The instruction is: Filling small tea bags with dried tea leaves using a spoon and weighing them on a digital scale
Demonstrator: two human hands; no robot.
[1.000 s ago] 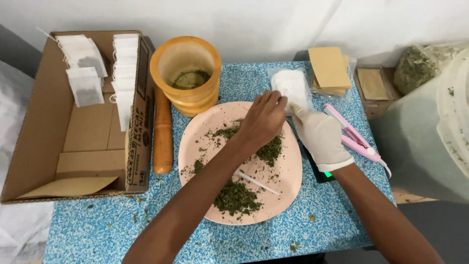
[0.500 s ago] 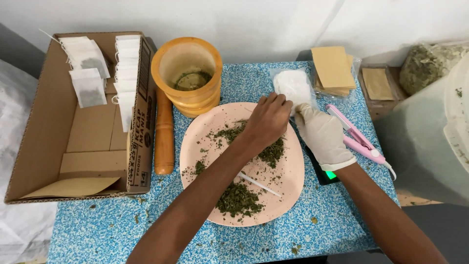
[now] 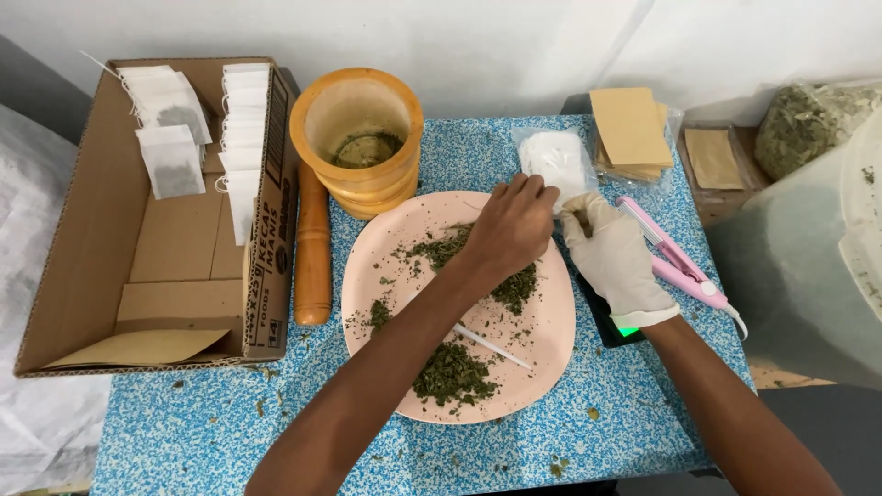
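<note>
Dried green herb leaves [image 3: 447,375] lay in loose heaps on a round, pale pink plate [image 3: 551,340] in the middle of a table with a blue speckled cover [image 3: 211,427], with a thin white stick [image 3: 491,346] lying among them. The bare left hand [image 3: 511,228] hovered over the upper heap at the plate's far edge, its fingers bunched together and curled downward as if pinching leaves, though what they gripped could not be told. Just beside it, the right hand in a white glove [image 3: 614,257] had its fingers curled near the plate's rim, close to the left hand's fingertips; whether it held anything was hidden. A clear bag of white material [image 3: 557,156] sat just beyond both hands. A pink handheld sealer [image 3: 675,257] lay to the right of the gloved hand. A yellow wooden mortar [image 3: 358,138] stood behind the plate, its wooden pestle [image 3: 312,253] lying beside an open cardboard box [image 3: 83,248] holding filled white tea bags [image 3: 170,161].
</note>
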